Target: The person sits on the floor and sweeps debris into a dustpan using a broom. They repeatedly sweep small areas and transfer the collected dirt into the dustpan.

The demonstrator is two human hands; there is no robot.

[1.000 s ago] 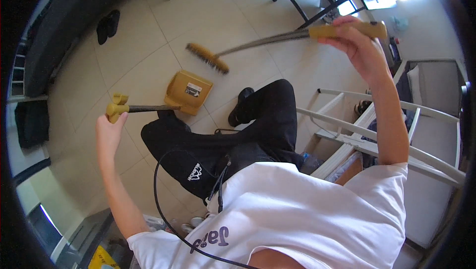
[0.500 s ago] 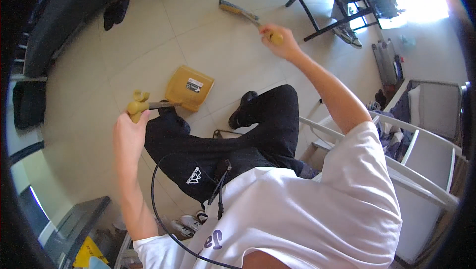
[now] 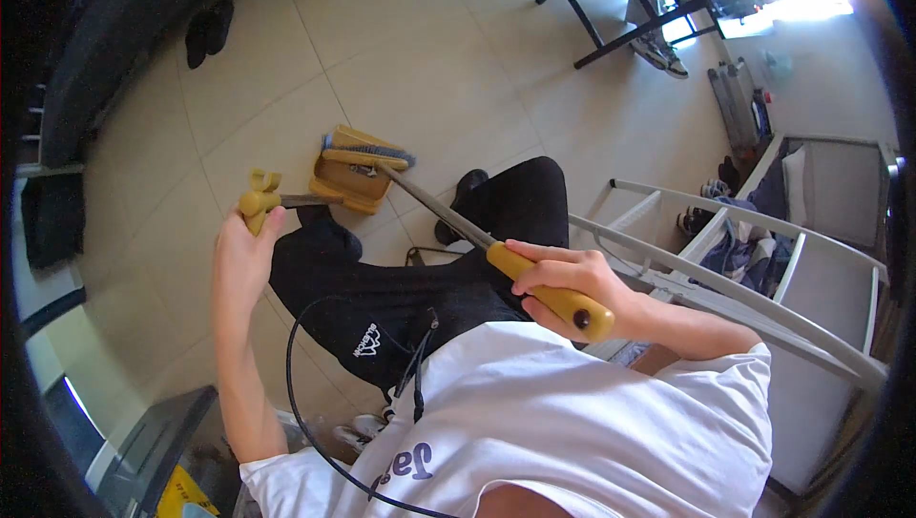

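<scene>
My left hand (image 3: 248, 239) is closed round the yellow handle of a long-handled dustpan (image 3: 360, 196), whose yellow pan rests on the floor by my foot. My right hand (image 3: 572, 284) grips the thick yellow end of a broom (image 3: 439, 210). Its pole slants down to a yellow head with grey bristles, which lies across the far part of the pan. Under the broom head some of the pan's inside is hidden; a small light patch shows there.
Pale floor tiles (image 3: 410, 70) spread ahead. Dark slippers (image 3: 209, 33) lie at the far left. A black folding frame (image 3: 630, 12) with sneakers (image 3: 660, 52) is at the far right. Beside my right arm stands a white bed frame (image 3: 744, 313) with a ladder. A black cable hangs at my front.
My right hand has come back toward my body, and the broom head has moved from the far floor onto the dustpan. The pan has tipped, so its inside now shows.
</scene>
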